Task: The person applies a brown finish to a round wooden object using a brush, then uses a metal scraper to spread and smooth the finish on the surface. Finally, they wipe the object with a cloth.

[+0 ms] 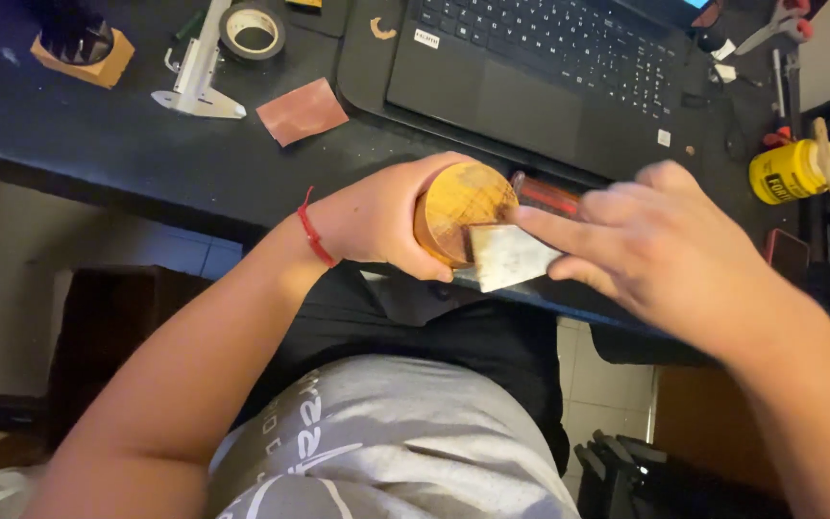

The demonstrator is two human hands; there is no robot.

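**Wooden cylinder held against a sanding sheet**

The fingers of the left hand (377, 223) were wrapped around a round, pale wooden cylinder (461, 207), held just off the front edge of the dark table (117, 135). A small pale grey sheet of sandpaper (511, 256) was pressed to its end face by the extended fingers of the right hand (665, 245). A black laptop (540, 72) and a yellow glue bottle (792, 171) were seen behind.

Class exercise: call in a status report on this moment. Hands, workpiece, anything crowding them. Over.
Left hand gripping round wooden block. Right hand pressing sandpaper piece against its face. Laptop close behind on the black desk; nothing between the hands.
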